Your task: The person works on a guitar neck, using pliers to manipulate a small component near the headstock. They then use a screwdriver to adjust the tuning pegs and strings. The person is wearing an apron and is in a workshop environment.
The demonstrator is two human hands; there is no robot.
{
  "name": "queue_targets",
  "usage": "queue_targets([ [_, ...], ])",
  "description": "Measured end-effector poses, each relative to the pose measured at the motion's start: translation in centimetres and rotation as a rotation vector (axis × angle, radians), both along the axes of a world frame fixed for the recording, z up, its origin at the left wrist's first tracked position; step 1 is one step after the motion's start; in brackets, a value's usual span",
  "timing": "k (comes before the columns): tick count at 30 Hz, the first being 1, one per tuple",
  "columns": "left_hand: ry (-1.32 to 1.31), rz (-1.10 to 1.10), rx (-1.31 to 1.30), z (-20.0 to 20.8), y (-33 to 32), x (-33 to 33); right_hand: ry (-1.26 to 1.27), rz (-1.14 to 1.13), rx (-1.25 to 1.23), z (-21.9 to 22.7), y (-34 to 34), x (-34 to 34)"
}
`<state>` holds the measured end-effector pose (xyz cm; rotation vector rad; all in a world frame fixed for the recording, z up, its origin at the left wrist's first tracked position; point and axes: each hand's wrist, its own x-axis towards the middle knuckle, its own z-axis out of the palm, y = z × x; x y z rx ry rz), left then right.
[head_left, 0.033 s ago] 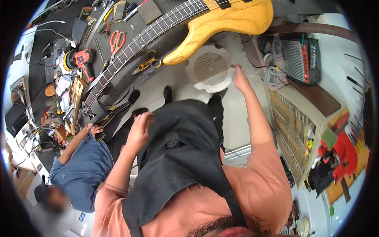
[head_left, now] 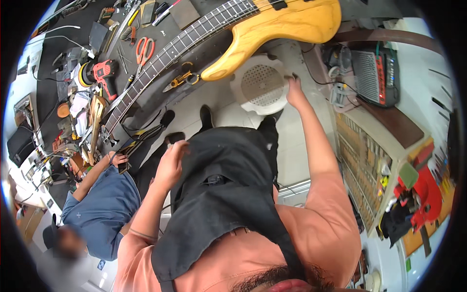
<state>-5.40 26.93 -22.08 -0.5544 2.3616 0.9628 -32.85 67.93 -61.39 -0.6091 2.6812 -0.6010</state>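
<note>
The stool (head_left: 264,86), pale and round with a perforated middle, stands on the tiled floor (head_left: 300,141) in the head view, just off the desk's near side and close by the wooden body of the bass guitar (head_left: 287,24). My right hand (head_left: 295,93) is at its right rim, arm stretched out; those fingers are bunched together, but from up here I can't tell whether they clamp the rim or only rest against it. My left hand (head_left: 170,163) hangs in the air by the left side of my black apron (head_left: 214,151), fingers loosely curled, with nothing visible in them.

Little has changed from a moment ago: stool and right hand lie almost where they were, while the cabinet and the box at my right sit slightly further over. For the work, that means my right hand stays with the stool and my left has taken on nothing.

The dark desk (head_left: 152,97) is crowded: the bass's neck slants across it, with a red power polisher (head_left: 103,73), orange-handled scissors (head_left: 144,51) and yellow-handled pliers (head_left: 182,77) around it. Rightward are a grey speaker-like box (head_left: 366,73) and a drawer cabinet (head_left: 362,163); leftward, a co-worker in a blue shirt (head_left: 104,209).
</note>
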Motion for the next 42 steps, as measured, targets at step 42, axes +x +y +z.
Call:
queue_targets([
  [42,1.155,0.492,-0.257,-2.6,-34.5,10.9,0.050,0.921,0.420,9.3,-53.5,15.8],
])
